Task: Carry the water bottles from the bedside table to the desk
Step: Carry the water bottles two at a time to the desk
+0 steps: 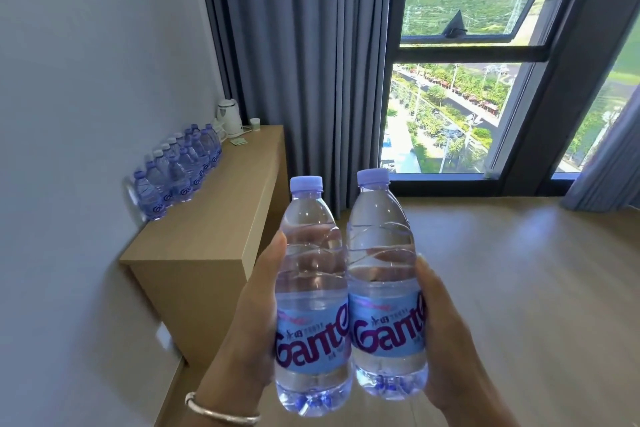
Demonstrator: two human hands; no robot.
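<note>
I hold two clear water bottles with pale blue caps and blue labels upright in front of me, side by side and touching. My left hand (251, 315) grips the left bottle (311, 288), its fingers wrapped behind it. My right hand (446, 333) grips the right bottle (384, 274) in the same way. The wooden desk (221, 218) stands against the left wall, ahead and to the left of the bottles. Several matching bottles (180, 166) stand in rows on its top along the wall.
A white kettle (229, 118) and a small cup (255, 124) sit at the desk's far end. Grey curtains (311, 62) hang beside a large window (467, 80). Wooden floor (519, 270) stretches to the right of the desk.
</note>
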